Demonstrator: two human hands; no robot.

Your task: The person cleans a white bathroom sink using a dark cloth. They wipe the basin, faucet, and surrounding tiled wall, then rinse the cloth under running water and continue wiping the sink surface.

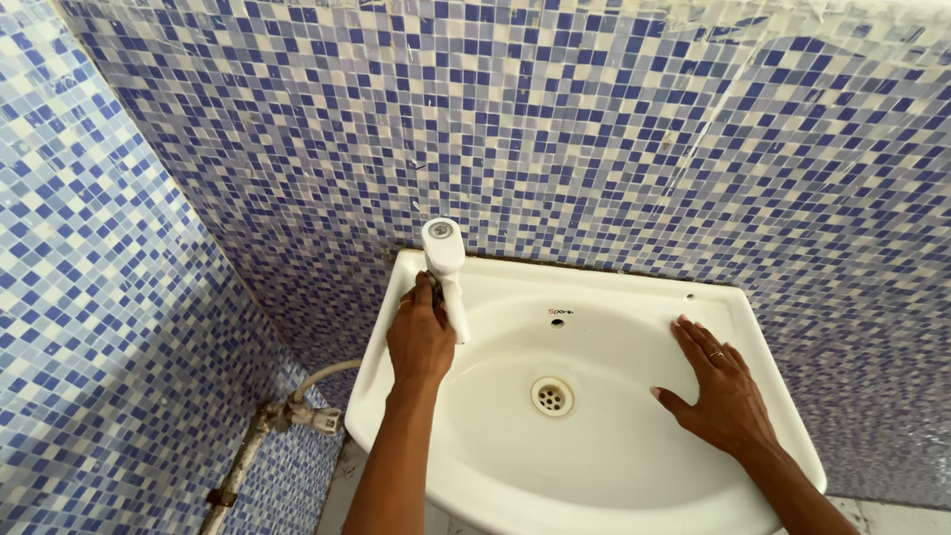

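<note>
White basin [604,297] set against a blue mosaic wall. Left of the basin, a pipe [260,436] runs down the wall. At the basin's back-left corner stands the white tap [444,260], long axis upright, spout pointing down into the bowl; left hand [420,342] closed at its base. Drain [552,395] lies centrally. Right hand [721,384] rests open, flat on the basin's right slope.

The left hand [420,342] grips at the white tap's [445,263] base, while the right hand [721,386] lies flat on the basin [594,476].
</note>
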